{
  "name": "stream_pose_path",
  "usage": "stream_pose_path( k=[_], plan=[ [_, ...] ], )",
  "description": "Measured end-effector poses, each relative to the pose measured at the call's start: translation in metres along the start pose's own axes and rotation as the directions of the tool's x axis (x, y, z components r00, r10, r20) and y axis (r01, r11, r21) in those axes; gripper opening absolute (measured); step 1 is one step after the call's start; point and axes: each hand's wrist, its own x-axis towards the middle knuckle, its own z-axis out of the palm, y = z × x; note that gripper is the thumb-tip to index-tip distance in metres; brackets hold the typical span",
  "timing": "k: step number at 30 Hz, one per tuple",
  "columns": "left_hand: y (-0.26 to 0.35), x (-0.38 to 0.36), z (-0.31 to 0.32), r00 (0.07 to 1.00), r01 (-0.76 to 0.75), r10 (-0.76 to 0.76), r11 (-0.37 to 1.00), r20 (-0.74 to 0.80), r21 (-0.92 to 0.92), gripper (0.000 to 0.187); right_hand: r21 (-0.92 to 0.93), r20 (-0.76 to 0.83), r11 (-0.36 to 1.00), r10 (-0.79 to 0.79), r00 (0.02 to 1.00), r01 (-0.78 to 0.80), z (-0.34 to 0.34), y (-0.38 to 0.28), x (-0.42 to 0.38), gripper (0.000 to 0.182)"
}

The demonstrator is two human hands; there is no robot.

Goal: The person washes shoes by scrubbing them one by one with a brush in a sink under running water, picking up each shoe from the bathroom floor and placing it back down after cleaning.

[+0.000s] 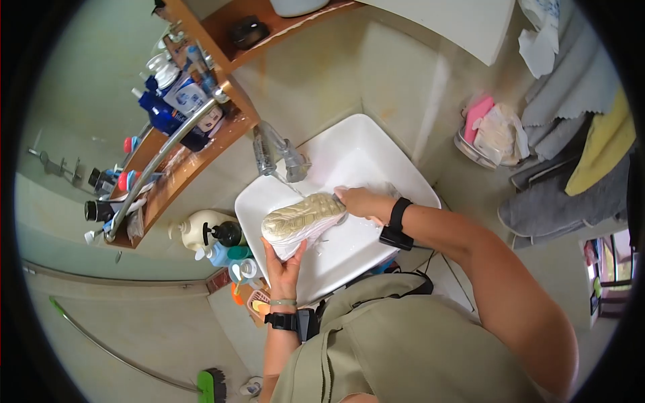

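A pale shoe [304, 218] is held tilted over the white sink [403, 168], its yellowish, wet-looking sole turned up and its white side below. My left hand [282, 269] grips the shoe's near left end from beneath, thumb and fingers on either side. My right hand [363, 203] is at the shoe's other end, fingers closed and right at the sole's edge. A small greyish bit shows under those fingers, but I cannot tell what it is. Just behind the shoe is the faucet [293, 164], with a thin stream of water below its spout.
Left of the sink, a wooden shelf [176, 178] holds bottles, beside a metal rail [161, 158]. More bottles [225, 235] crowd the sink's left side. Towels [571, 94] and grey slippers [564, 208] hang on the right, near a wall basket [480, 148]. A green brush [211, 385] is low at left.
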Motion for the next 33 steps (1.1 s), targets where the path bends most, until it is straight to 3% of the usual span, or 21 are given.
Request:
stream_pose_path(
  k=[4,6,7,9,12,14,18,21,25,28,30,33],
  plan=[
    [0.005,-0.003,0.002,0.999,0.035,-0.035,0.999,-0.004,-0.032,0.055,0.122,0.167,0.991,0.038,0.985,-0.059,-0.039,-0.081,-0.041,0.044],
    [0.005,-0.007,0.008,0.999,0.037,-0.038,0.999,-0.012,-0.020,0.054,0.327,0.061,0.935,-0.166,0.984,0.138,-0.045,-0.097,-0.059,0.057],
    [0.002,-0.007,0.010,0.999,0.043,-0.044,0.999,0.027,0.030,0.056,0.316,0.072,0.938,-0.175,0.982,0.144,-0.046,-0.093,-0.060,0.057],
    [-0.002,-0.012,0.022,0.997,0.043,-0.050,0.993,0.060,0.111,0.058,0.004,-0.192,0.902,-0.423,0.885,0.432,-0.053,-0.068,-0.060,0.060],
    [-0.002,-0.005,0.039,0.991,0.052,-0.059,0.997,0.120,0.062,0.058,-0.117,-0.265,0.923,-0.385,0.884,0.366,-0.071,-0.025,-0.047,0.055],
    [-0.002,0.001,0.050,0.989,0.057,-0.061,0.998,0.138,0.033,0.056,0.075,-0.428,0.997,0.006,0.904,0.029,-0.093,-0.040,-0.059,0.059],
    [-0.004,0.004,0.066,0.986,0.078,-0.082,0.996,0.146,0.032,0.054,0.167,-0.500,0.969,-0.076,0.862,0.182,-0.107,-0.064,-0.040,0.068],
    [-0.007,0.004,0.070,0.988,0.087,-0.085,0.996,0.132,-0.006,0.053,0.270,-0.576,0.936,-0.031,0.817,0.226,-0.096,-0.063,-0.006,0.067],
    [-0.006,0.008,0.074,0.990,0.095,-0.090,0.995,0.108,-0.037,0.053,0.331,-0.555,0.926,0.033,0.831,0.184,-0.088,-0.066,0.010,0.067],
    [-0.005,0.010,0.079,0.990,0.098,-0.093,0.994,0.110,-0.043,0.053,0.282,-0.603,0.931,-0.016,0.798,0.231,-0.084,-0.064,0.017,0.069],
    [-0.003,0.010,0.081,0.989,0.096,-0.090,0.994,0.119,-0.045,0.054,0.231,-0.636,0.956,0.010,0.771,0.178,-0.084,-0.062,0.021,0.071],
    [-0.002,0.002,0.079,0.988,0.104,-0.097,0.993,0.124,-0.048,0.054,0.306,-0.657,0.934,0.068,0.751,0.183,-0.088,-0.049,0.030,0.072]
  ],
)
